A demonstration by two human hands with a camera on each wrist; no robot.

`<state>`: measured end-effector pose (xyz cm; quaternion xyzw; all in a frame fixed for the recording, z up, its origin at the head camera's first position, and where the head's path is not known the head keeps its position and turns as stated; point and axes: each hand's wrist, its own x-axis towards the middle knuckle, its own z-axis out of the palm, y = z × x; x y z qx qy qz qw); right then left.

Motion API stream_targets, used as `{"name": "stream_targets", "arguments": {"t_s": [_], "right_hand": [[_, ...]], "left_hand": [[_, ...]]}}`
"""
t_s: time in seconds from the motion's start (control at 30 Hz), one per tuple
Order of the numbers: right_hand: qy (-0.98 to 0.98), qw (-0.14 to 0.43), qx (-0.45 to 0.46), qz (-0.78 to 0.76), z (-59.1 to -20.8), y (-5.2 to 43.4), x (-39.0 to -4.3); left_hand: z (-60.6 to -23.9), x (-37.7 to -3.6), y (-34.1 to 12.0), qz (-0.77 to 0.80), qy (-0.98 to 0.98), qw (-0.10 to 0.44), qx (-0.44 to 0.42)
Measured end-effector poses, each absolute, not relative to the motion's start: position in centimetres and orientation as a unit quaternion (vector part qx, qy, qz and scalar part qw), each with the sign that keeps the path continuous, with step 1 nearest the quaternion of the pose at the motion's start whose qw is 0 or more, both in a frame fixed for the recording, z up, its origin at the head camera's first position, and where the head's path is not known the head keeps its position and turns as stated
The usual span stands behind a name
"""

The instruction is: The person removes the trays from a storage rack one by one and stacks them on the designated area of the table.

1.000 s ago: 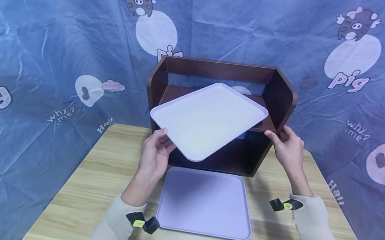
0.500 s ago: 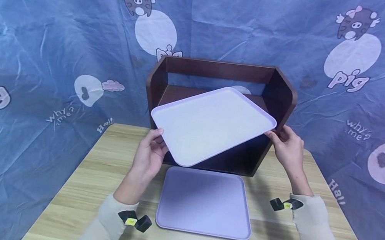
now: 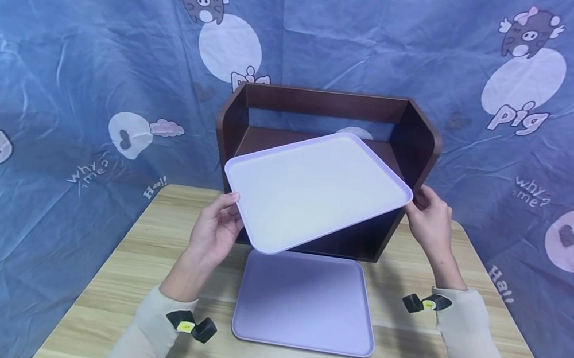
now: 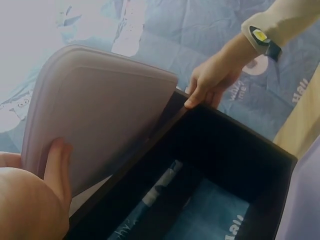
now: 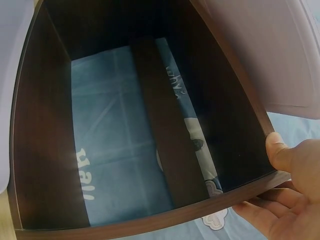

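In the head view my left hand (image 3: 217,227) pinches the left edge of a pale lilac tray (image 3: 317,187), thumb on top and fingers beneath. The tray is raised and tilted in front of a dark brown two-tier wooden shelf (image 3: 325,103), hiding part of its middle board and lower bay. My right hand (image 3: 430,221) grips the front edge of the shelf's right side; in the right wrist view its thumb (image 5: 280,152) lies at the corner where board and side meet. The left wrist view shows the tray's underside (image 4: 105,110) with left fingers (image 4: 56,165) against it.
A second lilac tray (image 3: 306,302) lies flat on the light wood table (image 3: 128,267), just in front of the shelf. Behind hangs a blue cloth (image 3: 96,57) printed with cartoon pigs.
My left hand has shifted left and slightly down. The held tray has turned with it, its right corner swinging over to the shelf's right side near my right hand, which keeps its place.
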<state>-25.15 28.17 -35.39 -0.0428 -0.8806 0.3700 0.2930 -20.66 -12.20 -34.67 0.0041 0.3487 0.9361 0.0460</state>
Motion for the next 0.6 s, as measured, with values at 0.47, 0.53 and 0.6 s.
{"name": "stream_targets", "arguments": {"t_s": [0.47, 0.53, 0.6], "right_hand": [[-0.881, 0.313, 0.001, 0.355, -35.8, 28.8, -25.1], [-0.879, 0.313, 0.007, 0.358, -35.8, 28.9, -25.1], [-0.878, 0.310, 0.009, 0.364, -35.7, 28.9, -25.1]], "left_hand": [[-34.9, -21.0, -13.1, 0.932, 0.354, 0.075, -0.017], [-34.9, -21.1, -13.2, 0.931, 0.356, 0.074, -0.023], [-35.0, -21.1, -13.3, 0.931, 0.357, 0.073, -0.026]]}}
